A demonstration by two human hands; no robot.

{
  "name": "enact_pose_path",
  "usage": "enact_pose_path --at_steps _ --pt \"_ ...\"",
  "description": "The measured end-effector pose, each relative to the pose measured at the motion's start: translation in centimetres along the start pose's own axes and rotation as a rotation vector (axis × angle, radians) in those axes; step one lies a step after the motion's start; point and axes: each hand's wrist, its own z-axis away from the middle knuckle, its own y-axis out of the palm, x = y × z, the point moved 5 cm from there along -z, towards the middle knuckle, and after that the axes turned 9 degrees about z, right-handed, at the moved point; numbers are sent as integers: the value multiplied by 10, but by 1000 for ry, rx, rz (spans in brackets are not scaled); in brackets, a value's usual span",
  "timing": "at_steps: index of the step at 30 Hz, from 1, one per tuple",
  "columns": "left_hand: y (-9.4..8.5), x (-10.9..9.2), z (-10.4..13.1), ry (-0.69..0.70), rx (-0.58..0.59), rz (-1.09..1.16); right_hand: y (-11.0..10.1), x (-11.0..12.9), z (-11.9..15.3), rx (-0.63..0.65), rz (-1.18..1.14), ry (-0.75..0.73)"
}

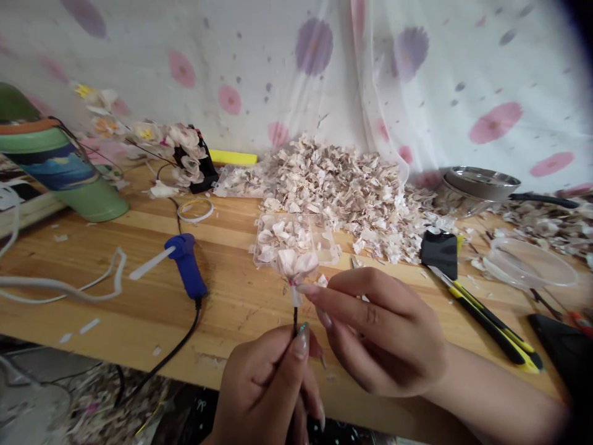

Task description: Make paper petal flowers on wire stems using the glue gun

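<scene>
A pale pink artificial flower [296, 264] stands upright on a dark stem [295, 316] near the middle of the view. My left hand [273, 377] pinches the stem between thumb and fingers below the bloom. The fingertips of my right hand [384, 334] touch the white piece [296, 295] wrapped just under the petals; whether they grip it is hard to tell. Directly behind the flower is a clear compartment box [327, 247] with loose petals in it. A large heap of dried petals [343, 179] rises farther back.
On the wooden table [231, 309], a blue glue gun [188, 266] with a cord lies left. A green tumbler [88, 179] and finished flowers [188, 148] stand farther left. To the right are a yellow-black cutter [486, 321], a clear lid [532, 262] and a metal pan [482, 182].
</scene>
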Motion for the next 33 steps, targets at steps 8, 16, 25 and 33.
enact_pose_path --at_steps 8,16,25,33 --pt "0 -1 0 20 -46 -17 8 -4 1 26 -35 44" --pt "3 9 -4 -125 55 286 2 4 3 62 163 -125" --pt "4 6 -4 -148 46 321 9 -7 4 -15 62 17" --pt "5 6 -5 -141 51 376 10 -7 3 -5 2 29"
